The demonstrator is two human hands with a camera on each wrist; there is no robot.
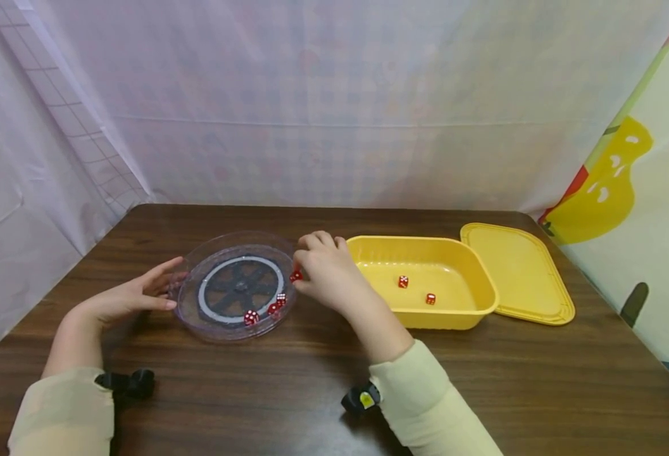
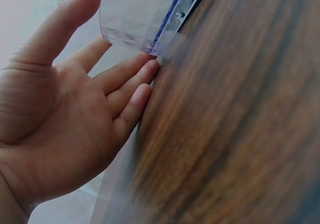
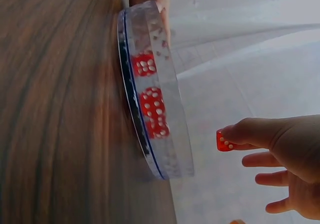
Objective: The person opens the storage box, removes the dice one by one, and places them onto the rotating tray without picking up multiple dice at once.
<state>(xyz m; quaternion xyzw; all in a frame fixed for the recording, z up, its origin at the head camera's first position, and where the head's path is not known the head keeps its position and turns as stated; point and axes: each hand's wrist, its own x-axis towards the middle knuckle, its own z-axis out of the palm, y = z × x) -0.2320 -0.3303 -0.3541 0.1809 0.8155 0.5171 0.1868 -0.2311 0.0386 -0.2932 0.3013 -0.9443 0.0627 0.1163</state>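
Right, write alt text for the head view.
A person's right hand pinches a red die near the edge of a clear round tray holding three red dice; the left hand is at the tray's opposite side. To the right, a yellow plastic tub holds two red dice, with a matching lid next to it on a dark wood-grain table.

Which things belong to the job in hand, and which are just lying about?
Likely in use:
Red die with white pips, pinched by the right hand
Round clear plastic tray, three more red dice inside, left hand at its side
Rectangular yellow plastic tub, two red dice inside

Seemingly lying about:
Flat yellow plastic lid, beside the tub
Pale hanging cloth backdrop
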